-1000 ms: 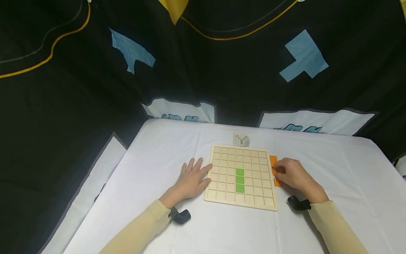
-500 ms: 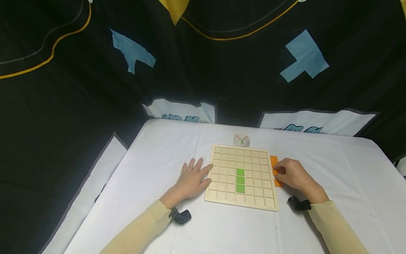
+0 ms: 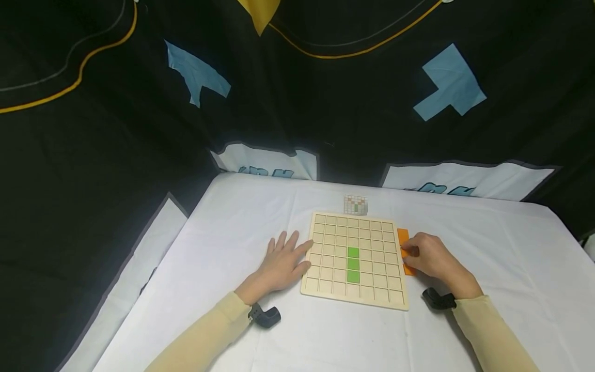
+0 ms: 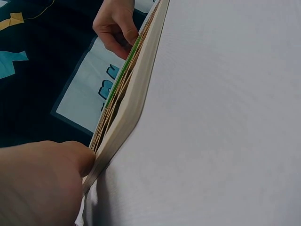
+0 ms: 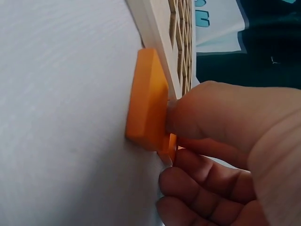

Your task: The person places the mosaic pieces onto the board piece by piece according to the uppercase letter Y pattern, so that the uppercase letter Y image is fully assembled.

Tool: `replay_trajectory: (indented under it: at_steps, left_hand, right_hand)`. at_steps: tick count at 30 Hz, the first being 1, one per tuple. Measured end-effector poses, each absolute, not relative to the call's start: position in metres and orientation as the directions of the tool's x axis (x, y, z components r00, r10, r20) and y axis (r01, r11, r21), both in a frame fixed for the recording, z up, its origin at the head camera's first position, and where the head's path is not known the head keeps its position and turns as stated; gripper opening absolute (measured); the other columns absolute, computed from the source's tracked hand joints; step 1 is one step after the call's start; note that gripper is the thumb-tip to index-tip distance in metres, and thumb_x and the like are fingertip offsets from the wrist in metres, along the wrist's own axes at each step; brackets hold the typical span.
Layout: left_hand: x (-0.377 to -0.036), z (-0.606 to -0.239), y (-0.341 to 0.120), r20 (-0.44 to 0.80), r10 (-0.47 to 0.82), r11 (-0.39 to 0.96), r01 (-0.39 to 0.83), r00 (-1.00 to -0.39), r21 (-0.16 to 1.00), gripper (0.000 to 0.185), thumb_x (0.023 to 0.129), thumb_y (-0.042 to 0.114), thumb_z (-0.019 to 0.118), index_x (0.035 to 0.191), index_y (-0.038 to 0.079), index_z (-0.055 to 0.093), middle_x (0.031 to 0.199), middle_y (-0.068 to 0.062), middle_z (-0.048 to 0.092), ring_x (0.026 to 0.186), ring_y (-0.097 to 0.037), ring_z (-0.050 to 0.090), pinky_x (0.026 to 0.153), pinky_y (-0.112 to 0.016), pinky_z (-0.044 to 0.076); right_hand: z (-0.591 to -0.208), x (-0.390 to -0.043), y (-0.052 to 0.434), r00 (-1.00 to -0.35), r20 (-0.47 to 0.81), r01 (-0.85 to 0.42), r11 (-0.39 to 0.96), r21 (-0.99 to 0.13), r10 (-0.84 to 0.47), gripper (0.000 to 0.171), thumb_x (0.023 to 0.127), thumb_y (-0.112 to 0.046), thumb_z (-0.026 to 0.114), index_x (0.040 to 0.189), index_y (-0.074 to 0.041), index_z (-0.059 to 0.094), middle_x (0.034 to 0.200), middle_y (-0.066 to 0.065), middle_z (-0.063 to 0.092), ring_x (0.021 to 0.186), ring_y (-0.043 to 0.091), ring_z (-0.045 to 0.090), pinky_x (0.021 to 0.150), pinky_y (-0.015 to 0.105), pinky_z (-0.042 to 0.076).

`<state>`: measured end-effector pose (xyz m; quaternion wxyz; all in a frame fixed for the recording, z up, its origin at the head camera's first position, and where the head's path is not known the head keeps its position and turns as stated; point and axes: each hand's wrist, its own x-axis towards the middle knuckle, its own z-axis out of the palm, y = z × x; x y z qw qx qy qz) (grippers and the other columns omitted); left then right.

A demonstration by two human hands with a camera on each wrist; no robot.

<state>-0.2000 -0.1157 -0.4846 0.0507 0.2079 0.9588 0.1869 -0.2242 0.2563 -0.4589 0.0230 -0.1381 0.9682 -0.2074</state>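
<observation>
A square wooden grid board (image 3: 325, 276) lies on the white tabletop with green tiles (image 3: 353, 264) in one column of cells. My left hand (image 3: 279, 263) rests flat at its left side, fingers spread, with thumb and index finger touching the edge. Along the right side runs a row of orange tiles (image 3: 403, 236). My right hand (image 3: 429, 253) pinches at the middle of this row with thumb and index finger. In the right wrist view an orange tile (image 5: 146, 103) lies nearest the camera, covering the thumb's tip; another shows partly between the fingers.
A small card (image 3: 356, 205) printed with a coloured grid lies just behind the board. White cloth (image 3: 246, 206) covers the table. A black curtain (image 3: 297, 98) with blue patches hangs beyond the far edge. Each wrist wears a black camera (image 3: 265, 316).
The gap between the nearest orange tile and the rest of the row has closed up. Both hands stay nearly where they were, and the head view has shifted slightly.
</observation>
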Motion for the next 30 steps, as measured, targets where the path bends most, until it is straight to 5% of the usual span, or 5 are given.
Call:
replay_trajectory:
  at_steps: [30]
  left_hand:
    - [-0.1995, -0.4835, -0.1157, -0.029, 0.409, 0.850, 0.370, -0.912, 0.375, 0.055, 0.105, 0.039, 0.047, 0.156, 0.019, 0.043, 0.166, -0.026, 0.027, 0.153, -0.055, 0.016, 0.120, -0.074, 0.014]
  right_hand:
    - [-0.4567, -0.2290, 0.2543, -0.956, 0.024, -0.280, 0.880, -0.383, -0.293, 0.028, 0.075, -0.001, 0.076, 0.102, 0.007, 0.077, 0.083, 0.010, 0.065, 0.073, 0.018, 0.051, 0.066, 0.029, 0.044]
